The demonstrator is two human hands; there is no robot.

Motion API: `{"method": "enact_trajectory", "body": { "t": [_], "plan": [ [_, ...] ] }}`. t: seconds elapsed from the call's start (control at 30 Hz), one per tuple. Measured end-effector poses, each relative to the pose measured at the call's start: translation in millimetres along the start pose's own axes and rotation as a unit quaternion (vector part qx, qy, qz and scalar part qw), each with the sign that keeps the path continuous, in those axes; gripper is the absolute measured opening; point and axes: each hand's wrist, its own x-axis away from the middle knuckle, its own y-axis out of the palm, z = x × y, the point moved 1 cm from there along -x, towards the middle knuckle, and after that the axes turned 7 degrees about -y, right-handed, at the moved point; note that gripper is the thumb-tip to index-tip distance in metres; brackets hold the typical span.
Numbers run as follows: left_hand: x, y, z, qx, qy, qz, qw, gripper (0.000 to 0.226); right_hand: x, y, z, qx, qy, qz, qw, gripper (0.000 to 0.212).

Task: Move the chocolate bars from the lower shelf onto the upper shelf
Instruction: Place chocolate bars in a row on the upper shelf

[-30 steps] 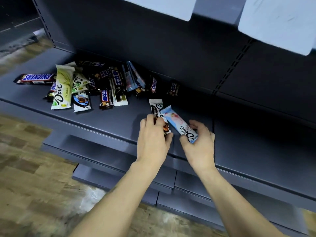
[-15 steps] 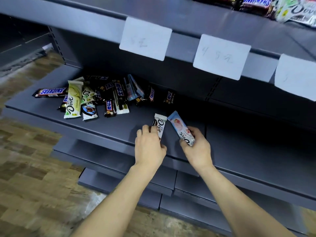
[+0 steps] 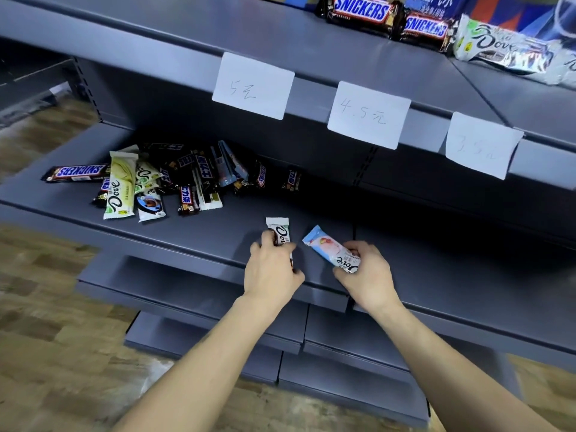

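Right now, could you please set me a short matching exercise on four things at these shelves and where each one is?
Things:
1. light blue Dove bar
2. white Dove bar
3. green Dove bar
4. 5元 price card

Places:
A. in the pile on the lower shelf
B. on the upper shelf's front edge
C. in the left hand
D. in the right hand

Pairs: 1-D, 2-C, 3-A, 4-B

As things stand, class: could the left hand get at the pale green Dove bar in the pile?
Probably not yet. The left hand already grips a white Dove bar, so it is not free. The path itself looks open: the pale green Dove bar lies at the pile's front on the lower shelf, nothing between.
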Motion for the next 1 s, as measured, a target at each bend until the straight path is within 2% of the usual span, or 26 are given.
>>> {"method": "enact_trajectory", "body": {
  "t": [0.2,0.37,0.5,0.6,0.67,0.73,0.8,0.87,0.9,0.93,1.0],
  "plan": [
    [6,-2,1,0.012,-0.059,-0.041,0.997,0.067,12,-5,0,-0.024,0.046,0.028,0.998,0.046],
    [4,-9,0,-0.002,-0.078,-0.045,0.996,0.083,13,-7,-8,-0.139,0.038,-0.014,0.989,0.046],
    [0,-8,-6,0.039,-0.089,-0.076,0.992,0.088,12,-2,-12,-0.209,0.063,-0.013,0.976,0.024],
    [0,-2,-14,0.125,-0.076,-0.093,0.985,0.087,11,-3,-17,-0.302,0.122,0.009,0.946,0.014],
    [4,0,-19,0.244,-0.054,-0.115,0.962,0.084,9,-6,-20,-0.343,0.138,0.022,0.929,0.017],
    [10,-1,-22,0.363,-0.031,-0.127,0.923,0.075,8,-10,-21,-0.355,0.133,0.041,0.925,0.025],
    [16,-3,-23,0.417,-0.022,-0.117,0.901,0.062,8,-13,-19,-0.359,0.113,0.06,0.924,0.046],
    [21,-4,-22,0.438,-0.022,-0.105,0.893,0.05,8,-14,-15,-0.374,0.078,0.067,0.922,0.078],
    [23,-5,-21,0.44,-0.023,-0.1,0.892,0.046,9,-14,-13,-0.376,0.064,0.068,0.922,0.087],
    [24,-6,-21,0.444,-0.029,-0.095,0.89,0.044,9,-14,-11,-0.37,0.053,0.072,0.925,0.084],
    [26,-8,-19,0.475,-0.051,-0.095,0.873,0.048,11,-16,-11,-0.364,0.049,0.088,0.926,0.063]
  ]
}}
